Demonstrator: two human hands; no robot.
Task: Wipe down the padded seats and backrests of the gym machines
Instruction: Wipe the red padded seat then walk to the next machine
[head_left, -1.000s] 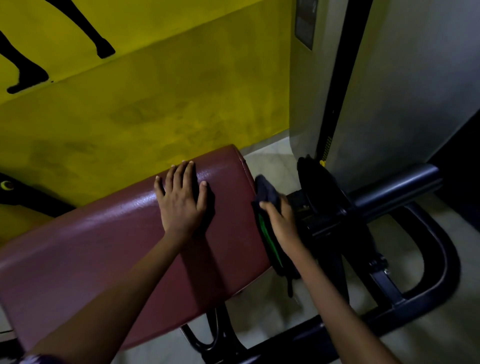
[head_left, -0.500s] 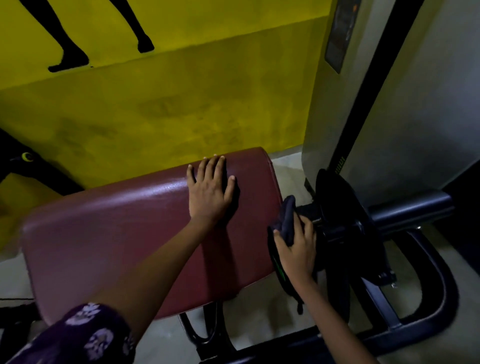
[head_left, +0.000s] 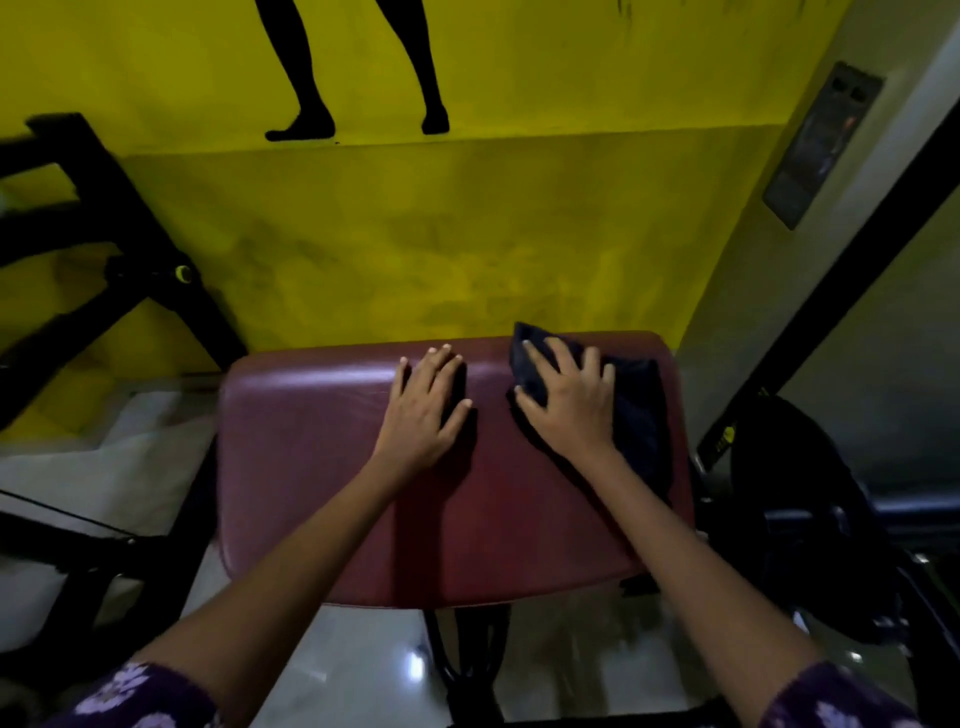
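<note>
A dark folded cloth (head_left: 636, 410) was pressed flat near the far right corner of the maroon padded seat (head_left: 322, 467) by the spread right hand (head_left: 569, 400); the left hand (head_left: 426, 405) was laid flat beside it, fingers straight, with bare padding left toward the left edge.

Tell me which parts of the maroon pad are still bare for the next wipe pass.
Bare: the pad's left half, from its left edge to the left hand, and the near strip between the forearms. Crowded: the far right corner, where the right hand presses the dark cloth, which runs down the right edge.
</note>
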